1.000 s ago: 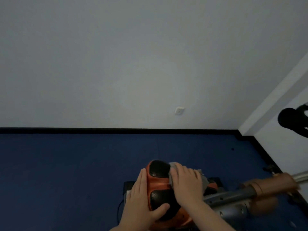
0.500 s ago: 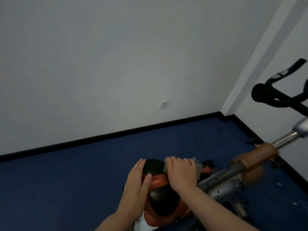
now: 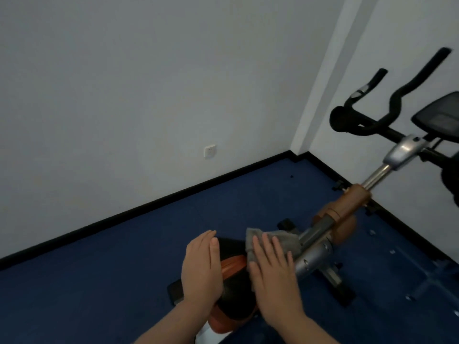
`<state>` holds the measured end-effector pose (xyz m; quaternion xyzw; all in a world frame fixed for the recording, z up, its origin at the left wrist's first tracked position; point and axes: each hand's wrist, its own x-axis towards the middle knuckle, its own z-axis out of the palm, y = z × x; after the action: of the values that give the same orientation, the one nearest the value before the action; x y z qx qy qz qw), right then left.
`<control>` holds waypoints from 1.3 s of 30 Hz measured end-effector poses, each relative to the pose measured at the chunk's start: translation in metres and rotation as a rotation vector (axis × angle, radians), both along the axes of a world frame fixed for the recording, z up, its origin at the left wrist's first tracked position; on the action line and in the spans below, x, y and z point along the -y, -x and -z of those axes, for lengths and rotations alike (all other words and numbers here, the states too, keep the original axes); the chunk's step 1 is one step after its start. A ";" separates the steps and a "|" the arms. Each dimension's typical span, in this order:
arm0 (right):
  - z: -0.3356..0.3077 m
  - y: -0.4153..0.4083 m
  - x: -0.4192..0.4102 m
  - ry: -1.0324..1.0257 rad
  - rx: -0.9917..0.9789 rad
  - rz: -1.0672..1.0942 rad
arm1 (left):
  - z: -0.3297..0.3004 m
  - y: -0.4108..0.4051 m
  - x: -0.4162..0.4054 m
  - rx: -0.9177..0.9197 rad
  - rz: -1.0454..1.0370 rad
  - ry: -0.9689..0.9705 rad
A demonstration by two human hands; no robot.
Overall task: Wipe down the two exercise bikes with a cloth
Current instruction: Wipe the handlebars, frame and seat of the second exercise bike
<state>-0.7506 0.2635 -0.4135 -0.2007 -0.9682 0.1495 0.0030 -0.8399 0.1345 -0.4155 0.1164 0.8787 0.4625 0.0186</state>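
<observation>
On the blue floor [image 3: 99,281], by the wall corner: one bike [image 3: 320,247], orange-and-black seat [image 3: 233,266] nearest the camera, silver post and black handlebars [image 3: 367,120] toward the right. Left hand [image 3: 201,271]: fingers straight, flat against the seat's left side, holding nothing. Right hand [image 3: 273,274]: fingers extended, pressing a grey cloth [image 3: 273,240] onto the seat's right side, beside the frame.

The bike seat [image 3: 231,289] is black with orange bands. The cloth [image 3: 278,240] on it is grey. The seat post [image 3: 315,247] is silver-grey, with a brown collar [image 3: 352,202]. The handlebars [image 3: 387,105] are black. The floor [image 3: 99,281] is dark blue, the skirting [image 3: 149,207] black, the wall [image 3: 149,83] pale grey.
</observation>
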 end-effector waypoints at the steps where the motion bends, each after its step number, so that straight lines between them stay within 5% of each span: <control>1: 0.001 0.001 0.016 0.005 0.002 -0.026 | 0.001 0.001 0.000 -0.005 0.003 -0.001; 6: -0.001 -0.011 0.022 -0.070 -0.047 -0.244 | 0.003 0.002 0.002 -0.016 0.042 -0.021; 11: 0.003 0.000 -0.020 0.016 -0.072 0.130 | -0.002 -0.001 0.005 -0.050 0.090 0.033; 18: 0.014 -0.005 0.000 0.029 -0.090 -0.158 | 0.000 0.002 0.005 -0.079 0.111 0.127; 24: -0.005 0.025 -0.041 -0.145 -0.043 0.062 | 0.001 0.002 0.005 -0.095 0.100 0.140; 28: 0.001 0.029 -0.006 -0.071 -0.195 -0.201 | 0.001 0.002 0.004 -0.084 0.076 0.122; 32: -0.006 0.036 -0.071 -0.147 -0.128 -0.471 | 0.002 0.003 0.005 -0.069 0.062 0.116; 36: -0.007 0.056 -0.104 0.128 0.028 -0.135 | 0.002 0.000 0.003 -0.064 0.024 0.063; 39: -0.002 0.070 -0.068 0.029 -0.031 -0.237 | 0.003 0.000 0.003 -0.050 0.013 0.080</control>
<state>-0.8201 0.3318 -0.4115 -0.0826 -0.9827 0.1660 -0.0028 -0.8399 0.1315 -0.4181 0.1328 0.8959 0.4239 0.0041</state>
